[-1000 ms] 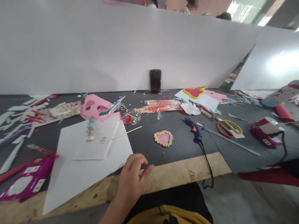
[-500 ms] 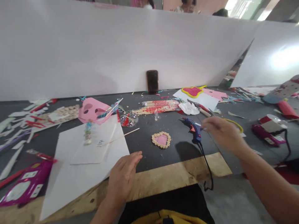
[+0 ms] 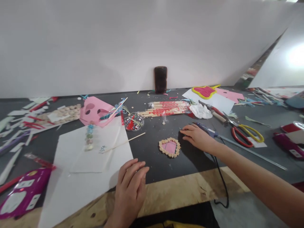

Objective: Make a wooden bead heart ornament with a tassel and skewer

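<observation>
A heart-shaped piece (image 3: 169, 147) with a pink middle and a beaded-looking beige rim lies flat on the dark table. Just right of it, my right hand (image 3: 198, 138) is low over the tabletop, fingers stretched left and slightly apart, apparently holding nothing. Partly covered by that hand is a blue glue gun (image 3: 207, 129), whose black cord (image 3: 220, 177) hangs over the table edge. My left hand (image 3: 131, 185) rests at the front edge beside the white paper, fingers loosely bent and apart, with nothing in it.
A thin stick (image 3: 133, 138) crosses the white board (image 3: 61, 180). Behind are bundled sticks (image 3: 166, 108), a pink mask (image 3: 95, 110) and an upright phone (image 3: 161, 79). Scissors (image 3: 245, 134), pliers (image 3: 217, 113) and a metal strip (image 3: 258, 155) lie right. A purple device (image 3: 26, 193) sits left.
My right hand has moved left from beyond the glue gun to in front of it, uncovering the scissors. My left hand has turned slightly, its fingers spreading. The view has tilted down and shifted.
</observation>
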`<state>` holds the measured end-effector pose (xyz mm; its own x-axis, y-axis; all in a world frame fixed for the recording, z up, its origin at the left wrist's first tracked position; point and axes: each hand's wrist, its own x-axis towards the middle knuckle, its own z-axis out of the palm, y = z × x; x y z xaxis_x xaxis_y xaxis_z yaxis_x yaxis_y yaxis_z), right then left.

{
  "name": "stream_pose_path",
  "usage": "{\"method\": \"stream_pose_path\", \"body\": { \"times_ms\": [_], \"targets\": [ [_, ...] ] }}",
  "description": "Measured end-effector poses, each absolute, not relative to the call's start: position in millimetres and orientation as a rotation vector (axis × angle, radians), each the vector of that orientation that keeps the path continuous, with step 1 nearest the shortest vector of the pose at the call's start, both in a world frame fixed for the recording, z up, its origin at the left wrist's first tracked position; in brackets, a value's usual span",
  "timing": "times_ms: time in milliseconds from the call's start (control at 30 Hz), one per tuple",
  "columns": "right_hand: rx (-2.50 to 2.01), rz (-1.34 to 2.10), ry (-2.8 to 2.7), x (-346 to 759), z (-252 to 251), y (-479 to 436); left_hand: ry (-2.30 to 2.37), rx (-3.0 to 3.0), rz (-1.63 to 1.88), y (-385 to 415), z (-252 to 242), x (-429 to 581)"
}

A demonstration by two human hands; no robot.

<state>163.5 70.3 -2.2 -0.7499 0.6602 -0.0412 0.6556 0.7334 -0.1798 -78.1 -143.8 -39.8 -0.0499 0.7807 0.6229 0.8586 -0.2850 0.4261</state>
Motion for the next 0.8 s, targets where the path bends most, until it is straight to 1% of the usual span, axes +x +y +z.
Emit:
{"method": "stream_pose_path", "body": {
  "times_ms": [233,433,800],
  "targets": [
    [-1.330,0.250,-2.860,150,-8,68,-1.838,-2.142,-1.279,-142,-39,-81],
    [-1.325,0.313,-2.920,153,5,82,-1.854,-2.161,-1.275,-143,-41,-82],
    [-1.402,0.124,-3.042,140,2,74,-1.835,-2.160,-1.294,-142,-39,-81]
  ]
}}
